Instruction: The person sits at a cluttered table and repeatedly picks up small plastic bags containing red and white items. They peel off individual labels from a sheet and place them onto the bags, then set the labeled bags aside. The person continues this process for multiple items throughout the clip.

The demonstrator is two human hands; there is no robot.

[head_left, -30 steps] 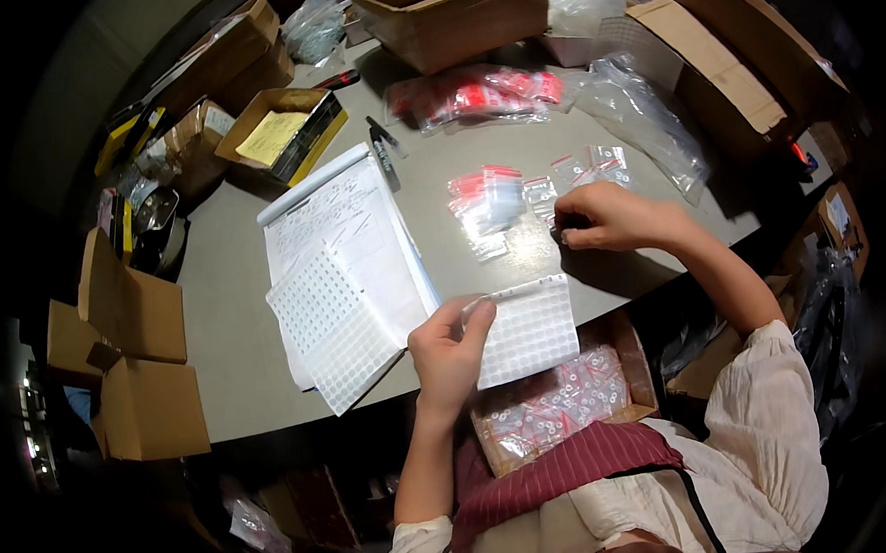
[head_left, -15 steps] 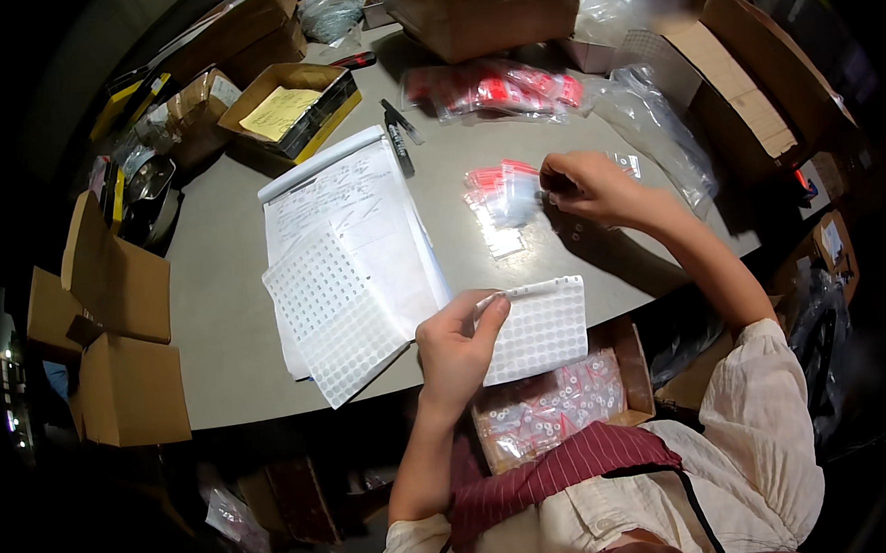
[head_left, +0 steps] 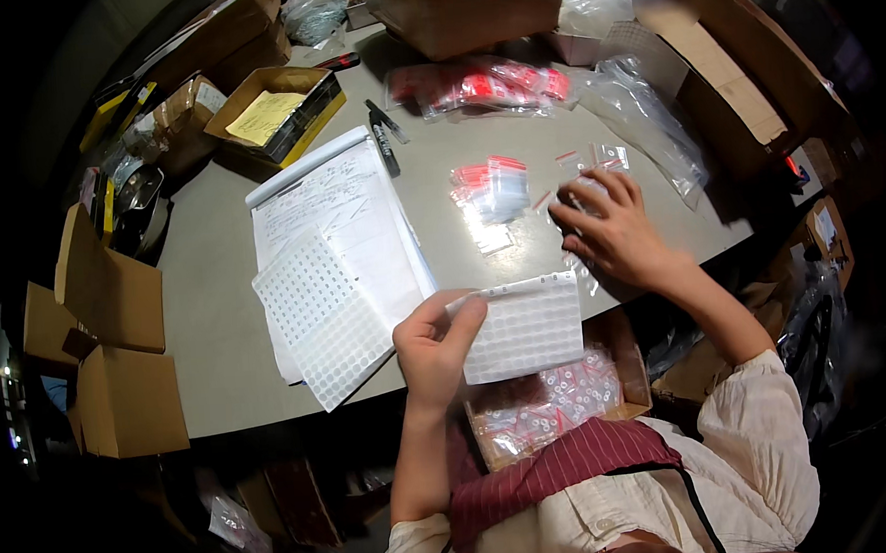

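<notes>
My left hand (head_left: 435, 347) pinches a white sheet of round stickers (head_left: 524, 330) between thumb and fingers, over the table's front edge. To the right, my right hand (head_left: 609, 223) is palm down with its fingers apart and bent over small clear zip bags (head_left: 576, 183). Its fingertips are slightly blurred, and what lies beneath the palm is hidden. Just left of it is a stack of small zip bags with red tops (head_left: 499, 188). Under the sticker sheet, partly covered by it, a cardboard box (head_left: 630, 372) holds many small bags with ring-shaped pieces (head_left: 569, 388).
On the left, another sticker sheet (head_left: 325, 318) overlaps a clipboard with written papers (head_left: 323, 188); a black marker (head_left: 384, 144) lies beside it. Packs of red-topped bags (head_left: 478, 84) and a clear plastic bag (head_left: 646, 126) lie farther back. Cardboard boxes (head_left: 464, 15) line the table's edges.
My right hand has come down and nearer, its fingers spreading from a pinch over the small bags. The left hand still holds the sticker sheet; the whole view has shifted slightly.
</notes>
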